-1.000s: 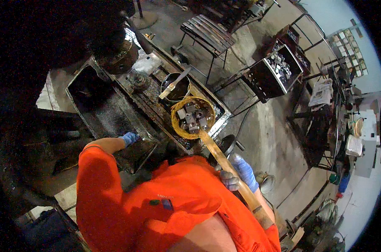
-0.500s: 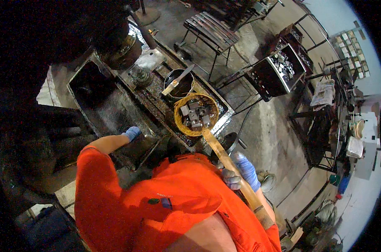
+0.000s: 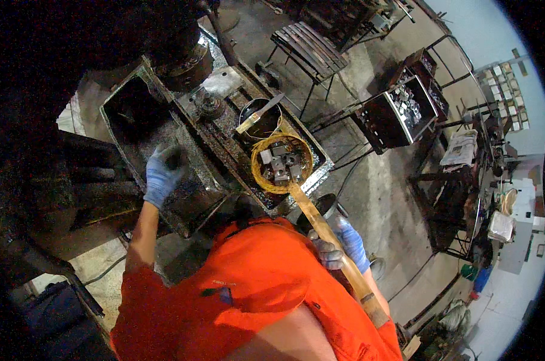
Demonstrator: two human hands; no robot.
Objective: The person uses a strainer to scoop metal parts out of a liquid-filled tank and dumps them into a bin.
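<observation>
Metal blocks [image 3: 281, 165] lie in a yellow ring scoop [image 3: 282, 162] on the dirty surface [image 3: 224, 147], well ahead of the right fingers. If the long wooden handle [image 3: 326, 240] is tilted, blocks may spill. The left hand [image 3: 161, 174] is stretched forward, fingers curled on the dark trough [image 3: 134, 114]. The right hand [image 3: 341, 246] is wrapped tight round the handle beside the body.

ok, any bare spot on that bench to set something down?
Little. The flat grey metal plate beside the round dark fitting looks bare. The yellow-rimmed basket of metal blocks and dark round pot crowd the right end. The left hand rests on the dark tray's rim; the right hand grips the long wooden handle.
</observation>
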